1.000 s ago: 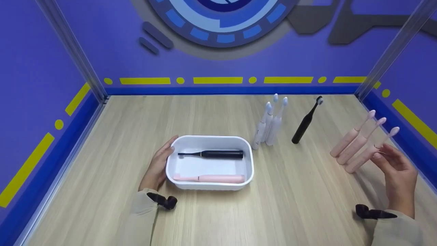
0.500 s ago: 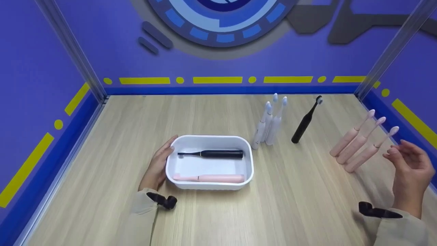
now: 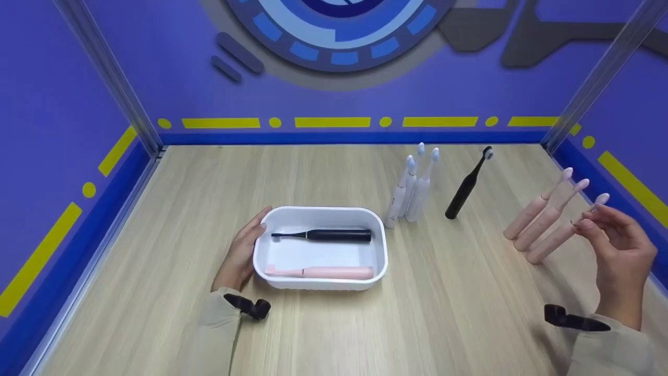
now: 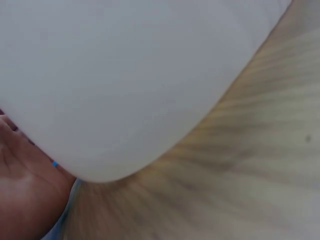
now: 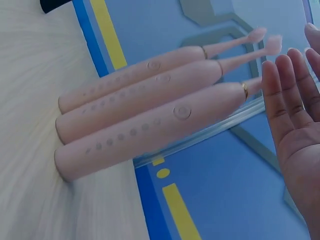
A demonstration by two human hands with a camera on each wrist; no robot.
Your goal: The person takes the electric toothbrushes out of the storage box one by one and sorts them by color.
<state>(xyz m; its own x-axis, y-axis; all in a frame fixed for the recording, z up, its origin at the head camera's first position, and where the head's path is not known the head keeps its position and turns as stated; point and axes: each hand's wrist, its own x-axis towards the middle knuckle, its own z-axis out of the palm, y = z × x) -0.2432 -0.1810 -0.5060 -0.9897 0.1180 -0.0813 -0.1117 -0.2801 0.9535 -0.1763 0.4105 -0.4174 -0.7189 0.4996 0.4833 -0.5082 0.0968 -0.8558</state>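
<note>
My left hand (image 3: 241,252) rests along the left side of a white plastic box (image 3: 321,284), its palm beside the wall in the left wrist view. Inside the box lie a black electric toothbrush (image 3: 339,236) and a pink one, the pink electric toothbrush (image 3: 339,272). On the right, three more pink electric toothbrushes stand in a slanting row on the table. My right hand (image 3: 621,248) is at the neck of the nearest upright pink toothbrush (image 5: 155,130). Its fingers (image 5: 287,97) are fairly straight, overlapping that brush's head in the right wrist view, with the thumb apart.
White electric toothbrushes (image 3: 415,196) stand close together right of the box. Between them and the pink row stands a single black toothbrush (image 3: 462,193). Blue panels (image 3: 334,104) with yellow markings enclose the wooden table (image 3: 209,177) at back and sides.
My right hand first drew back right from the nearest upright pink toothbrush, then came back left to its neck, higher than before. The left hand and the box stay in place.
</note>
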